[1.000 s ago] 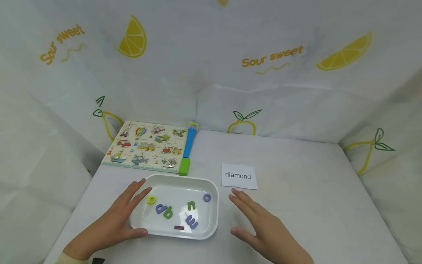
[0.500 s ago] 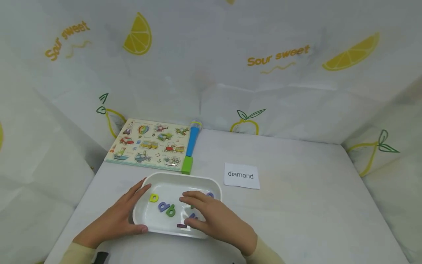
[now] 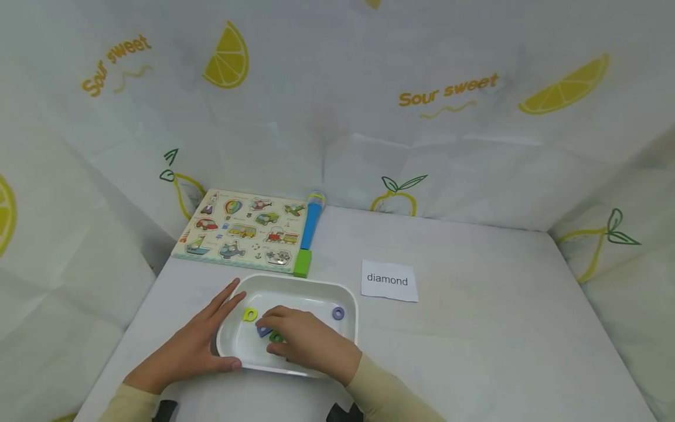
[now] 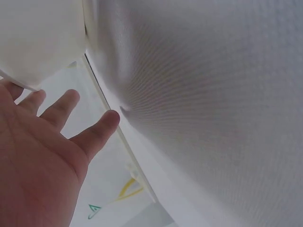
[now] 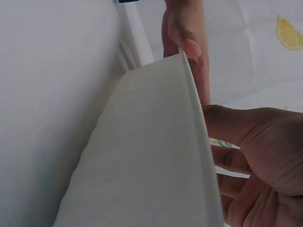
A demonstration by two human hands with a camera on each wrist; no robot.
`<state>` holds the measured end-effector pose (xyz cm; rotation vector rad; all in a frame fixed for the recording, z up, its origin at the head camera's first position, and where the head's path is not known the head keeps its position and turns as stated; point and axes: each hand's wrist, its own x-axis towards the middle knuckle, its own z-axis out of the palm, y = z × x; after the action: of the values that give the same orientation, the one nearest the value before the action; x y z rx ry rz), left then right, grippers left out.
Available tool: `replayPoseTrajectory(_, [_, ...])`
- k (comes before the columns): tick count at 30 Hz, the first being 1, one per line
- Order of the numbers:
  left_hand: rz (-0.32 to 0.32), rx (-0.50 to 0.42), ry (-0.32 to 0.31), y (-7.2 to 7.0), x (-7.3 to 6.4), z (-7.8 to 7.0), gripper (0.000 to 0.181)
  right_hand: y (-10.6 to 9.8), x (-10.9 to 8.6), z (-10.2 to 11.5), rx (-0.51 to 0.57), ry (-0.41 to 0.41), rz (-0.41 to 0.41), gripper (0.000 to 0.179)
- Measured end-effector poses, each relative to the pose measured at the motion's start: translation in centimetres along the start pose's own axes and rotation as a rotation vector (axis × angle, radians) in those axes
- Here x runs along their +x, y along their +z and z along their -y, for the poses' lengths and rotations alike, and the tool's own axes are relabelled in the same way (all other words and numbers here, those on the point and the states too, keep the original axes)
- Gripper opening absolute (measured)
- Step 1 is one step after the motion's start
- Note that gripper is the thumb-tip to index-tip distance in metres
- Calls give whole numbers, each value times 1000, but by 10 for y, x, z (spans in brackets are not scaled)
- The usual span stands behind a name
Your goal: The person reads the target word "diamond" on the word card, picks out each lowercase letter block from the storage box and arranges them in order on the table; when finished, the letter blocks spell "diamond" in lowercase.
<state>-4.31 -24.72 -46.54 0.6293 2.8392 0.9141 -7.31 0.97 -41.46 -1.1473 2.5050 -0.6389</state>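
Note:
A white plastic tray holds small coloured letters. Against its left end rests my left hand, fingers spread along the rim and thumb at the near corner. My right hand is over the middle of the tray, fingertips at a blue-purple letter d and thumb apart from them. Between thumb and fingers shows a green letter b. A yellow letter lies to the left and a purple o to the right. Other letters are hidden under my right hand. The right wrist view shows the tray's outer wall.
Behind the tray lies a vehicle puzzle board, with a blue toy microphone and a green block along its right edge. A paper card reading "diamond" lies right of the tray. A printed lemon curtain closes the back.
My right hand has moved left, from beside the tray to over the letters in its middle. My left hand stays at the tray's left end. The view has shifted slightly.

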Motion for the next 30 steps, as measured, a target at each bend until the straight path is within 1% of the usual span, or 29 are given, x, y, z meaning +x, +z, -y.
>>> replayPoseTrajectory(6, [-21,15,14,-1,-1,3,119,6,24,-2,-56,-12,27,40])
replayPoseTrajectory(10, [-19,15,20,1,-2,5,119,11,33,-5,-104,-9,59,38])
replayPoseTrajectory(13, [-23,15,34,3,-1,6,119,15,36,-7,-153,-8,55,36])
replayPoseTrajectory(16, [-29,13,42,4,-1,6,119,18,39,-7,-169,-13,32,36])
replayPoseTrajectory(23, [-28,26,40,4,-1,5,119,27,45,-9,-214,-32,-9,33])
replayPoseTrajectory(28, [-23,23,36,3,0,5,118,31,47,-9,-261,-59,-22,26])
replayPoseTrajectory(30, [-20,15,38,4,0,6,118,32,47,-10,-264,-69,-19,25])
